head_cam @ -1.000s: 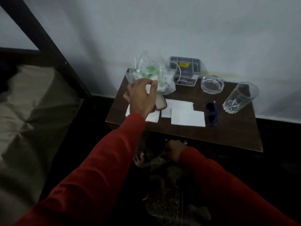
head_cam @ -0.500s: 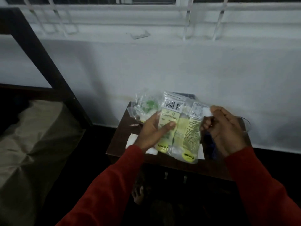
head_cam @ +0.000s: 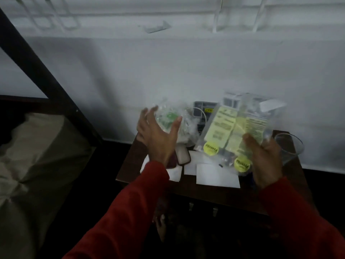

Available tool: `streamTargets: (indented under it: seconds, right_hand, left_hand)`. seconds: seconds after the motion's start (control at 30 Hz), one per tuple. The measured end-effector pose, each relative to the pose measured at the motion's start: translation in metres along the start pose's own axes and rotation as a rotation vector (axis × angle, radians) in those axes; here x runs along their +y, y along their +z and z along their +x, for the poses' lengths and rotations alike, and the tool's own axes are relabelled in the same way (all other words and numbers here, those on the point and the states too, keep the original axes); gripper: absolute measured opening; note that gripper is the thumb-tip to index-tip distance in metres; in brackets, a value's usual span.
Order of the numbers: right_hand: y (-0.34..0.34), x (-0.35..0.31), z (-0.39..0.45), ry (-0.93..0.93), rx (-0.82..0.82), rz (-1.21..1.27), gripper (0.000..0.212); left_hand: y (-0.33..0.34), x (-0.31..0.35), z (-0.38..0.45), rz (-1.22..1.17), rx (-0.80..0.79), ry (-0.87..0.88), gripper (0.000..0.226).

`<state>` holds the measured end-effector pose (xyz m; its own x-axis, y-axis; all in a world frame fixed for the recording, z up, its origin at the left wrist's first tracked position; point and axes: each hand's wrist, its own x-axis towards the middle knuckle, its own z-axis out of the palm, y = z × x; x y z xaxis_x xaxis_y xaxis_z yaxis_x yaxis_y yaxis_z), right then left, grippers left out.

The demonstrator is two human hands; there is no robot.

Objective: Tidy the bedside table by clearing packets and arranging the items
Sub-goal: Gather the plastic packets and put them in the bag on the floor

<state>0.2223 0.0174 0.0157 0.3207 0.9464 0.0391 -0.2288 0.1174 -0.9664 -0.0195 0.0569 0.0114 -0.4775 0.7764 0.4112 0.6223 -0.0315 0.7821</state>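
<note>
Packets (head_cam: 236, 135) of clear plastic with pale yellow labels and round yellow stickers are held up above the right half of the bedside table (head_cam: 209, 191), pinched from below in the right hand (head_cam: 265, 161), whose thumb presses on the front and whose fingers are curled behind. The left hand (head_cam: 158, 137) is spread open, fingers apart, at a second clear bag (head_cam: 173, 122) with something green inside; that bag sits at the far left of the table, and whether the palm touches it cannot be told through the blur. Just near of this bag lies a small pale case (head_cam: 183, 156) with a dark rim, partly behind the left wrist. White papers (head_cam: 216, 174) lie flat across the middle of the table, overlapping one another. A grey tray (head_cam: 202, 109) with a yellow tag stands at the far edge against the wall, between the two lots of plastic. A drinking glass (head_cam: 288, 148) shows at the far right, partly behind the right hand. Both arms wear red sleeves (head_cam: 130, 212). To the left, well apart from the table, is a bed (head_cam: 33, 156) with a beige cover and a dark frame post rising slantwise.
</note>
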Motion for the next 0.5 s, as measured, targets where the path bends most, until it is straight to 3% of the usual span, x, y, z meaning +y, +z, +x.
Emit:
streamTargets:
  seconds: [0.1,0.2,0.33,0.4,0.5]
  right_hand:
    - [-0.015,0.001,0.013,0.022,0.163,0.058,0.026]
    - [-0.018,0.002,0.021,0.033,0.195,0.042,0.022]
    - [-0.016,0.008,0.021,0.047,0.148,-0.008,0.022]
    - [-0.015,0.010,0.021,0.065,0.143,0.009,0.024]
    - [-0.013,0.010,0.021,0.076,0.147,0.036,0.026]
  left_hand:
    - [0.023,-0.007,0.019,0.252,-0.187,-0.042,0.120]
    - [0.053,-0.013,0.020,0.417,-0.425,-0.039,0.130]
    - [0.074,-0.017,0.021,0.558,-0.469,0.026,0.102]
    - [0.075,-0.019,0.023,0.495,-0.465,0.068,0.081]
    - [0.066,-0.014,0.027,0.342,-0.438,0.085,0.070]
